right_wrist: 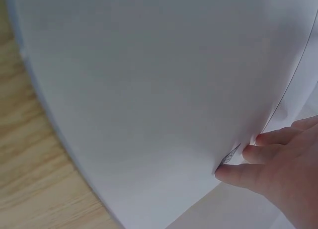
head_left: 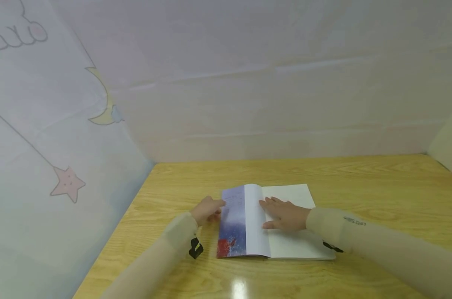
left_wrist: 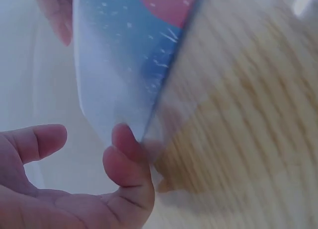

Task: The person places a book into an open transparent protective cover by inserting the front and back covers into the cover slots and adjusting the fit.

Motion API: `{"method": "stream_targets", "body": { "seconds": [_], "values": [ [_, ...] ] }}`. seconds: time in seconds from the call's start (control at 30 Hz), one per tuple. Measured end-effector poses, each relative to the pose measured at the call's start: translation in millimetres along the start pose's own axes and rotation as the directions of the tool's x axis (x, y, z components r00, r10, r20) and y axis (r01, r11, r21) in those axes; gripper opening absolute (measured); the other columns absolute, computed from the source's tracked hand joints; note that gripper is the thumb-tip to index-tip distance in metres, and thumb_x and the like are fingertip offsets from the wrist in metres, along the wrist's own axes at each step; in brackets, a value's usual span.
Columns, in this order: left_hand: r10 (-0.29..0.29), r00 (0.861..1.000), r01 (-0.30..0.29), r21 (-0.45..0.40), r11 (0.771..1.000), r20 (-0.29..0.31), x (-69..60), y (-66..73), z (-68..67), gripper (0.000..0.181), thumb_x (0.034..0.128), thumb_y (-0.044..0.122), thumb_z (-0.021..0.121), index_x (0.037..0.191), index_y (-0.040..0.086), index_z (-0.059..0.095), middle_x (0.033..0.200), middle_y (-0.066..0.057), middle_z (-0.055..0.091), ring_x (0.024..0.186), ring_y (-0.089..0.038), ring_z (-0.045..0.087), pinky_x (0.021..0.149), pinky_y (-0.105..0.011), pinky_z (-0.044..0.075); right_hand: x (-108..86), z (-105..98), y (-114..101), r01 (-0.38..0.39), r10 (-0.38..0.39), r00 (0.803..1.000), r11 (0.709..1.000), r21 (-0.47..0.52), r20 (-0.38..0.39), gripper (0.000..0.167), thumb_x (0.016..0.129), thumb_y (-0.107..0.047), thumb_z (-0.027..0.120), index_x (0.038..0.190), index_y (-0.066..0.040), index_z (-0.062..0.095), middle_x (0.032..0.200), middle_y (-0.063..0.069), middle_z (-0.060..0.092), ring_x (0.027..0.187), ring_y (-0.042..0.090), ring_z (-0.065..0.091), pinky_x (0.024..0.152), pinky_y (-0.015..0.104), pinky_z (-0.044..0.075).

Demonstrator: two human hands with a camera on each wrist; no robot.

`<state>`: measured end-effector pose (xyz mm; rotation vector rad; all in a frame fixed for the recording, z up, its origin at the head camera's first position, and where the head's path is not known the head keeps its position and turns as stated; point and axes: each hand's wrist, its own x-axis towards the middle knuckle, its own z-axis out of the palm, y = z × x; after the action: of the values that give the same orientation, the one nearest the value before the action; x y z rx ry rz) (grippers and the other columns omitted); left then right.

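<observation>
An open book (head_left: 293, 245) lies on the wooden table. Its left side shows a purple-blue printed panel (head_left: 233, 218) with a red patch at the bottom, beside a curved white strip (head_left: 256, 232). My left hand (head_left: 208, 208) is at the outer edge of that panel; in the left wrist view thumb and a finger (left_wrist: 126, 164) pinch the edge, with another finger held apart. Across the white right page near the fold, my right hand (head_left: 285, 214) rests with fingers spread. The right wrist view shows its fingertips (right_wrist: 238, 174) touching the paper by the crease.
The wooden table (head_left: 379, 199) extends around the book on all sides. Behind it stands a pale fabric wall (head_left: 270, 108), with another wall (head_left: 110, 166) at left bearing a moon and a pink star. A light reflection shows at the table's front.
</observation>
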<state>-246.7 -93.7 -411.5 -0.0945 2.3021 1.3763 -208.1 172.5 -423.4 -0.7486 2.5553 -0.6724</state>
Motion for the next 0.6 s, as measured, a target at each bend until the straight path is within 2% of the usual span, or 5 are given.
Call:
{"method": "stream_targets", "body": {
  "seconds": [0.2,0.33,0.43,0.6],
  "values": [
    [-0.020,1.000,0.021,0.023,1.000,-0.017,3.6,-2.6,2.9,0.065,0.0919,0.016,0.057,0.138,-0.017,0.025,0.090,-0.013,0.053,0.063,-0.015,0.050,0.055,-0.023,0.039,0.3,2,3,-0.003,0.003,1.000,1.000,0.002,-0.007,0.083,0.097,-0.053,0.051,0.153,0.001,0.022,0.157,0.026,0.016,0.144,0.044,0.011,0.109,0.067,0.012],
    [-0.044,0.999,0.044,-0.018,0.999,-0.007,5.3,-2.5,3.6,0.053,0.0925,0.017,0.056,0.130,-0.012,0.033,0.085,-0.008,0.051,0.063,-0.015,0.050,0.055,-0.023,0.040,1.2,3,4,-0.004,0.003,1.000,1.000,-0.011,-0.013,0.083,0.097,-0.053,0.051,0.152,0.002,0.023,0.157,0.026,0.017,0.144,0.045,0.012,0.108,0.068,0.011],
    [-0.065,0.998,0.065,-0.042,0.997,-0.002,7.4,-1.9,3.1,0.036,0.0935,0.018,0.055,0.117,-0.005,0.041,0.078,-0.004,0.049,0.059,-0.013,0.050,0.053,-0.023,0.041,2.0,4,4,-0.004,0.003,1.000,1.000,-0.018,-0.015,0.083,0.097,-0.053,0.050,0.152,0.002,0.023,0.156,0.027,0.017,0.144,0.045,0.012,0.108,0.068,0.011],
    [-0.087,0.996,0.088,-0.068,0.994,0.017,11.8,-4.7,3.1,0.028,0.0942,0.017,0.054,0.109,-0.006,0.048,0.078,-0.005,0.050,0.056,-0.012,0.050,0.052,-0.022,0.046,3.1,5,6,-0.005,0.005,1.000,1.000,-0.022,-0.016,0.083,0.097,-0.054,0.049,0.152,0.002,0.023,0.156,0.027,0.017,0.144,0.045,0.011,0.108,0.068,0.011]
  ]
}}
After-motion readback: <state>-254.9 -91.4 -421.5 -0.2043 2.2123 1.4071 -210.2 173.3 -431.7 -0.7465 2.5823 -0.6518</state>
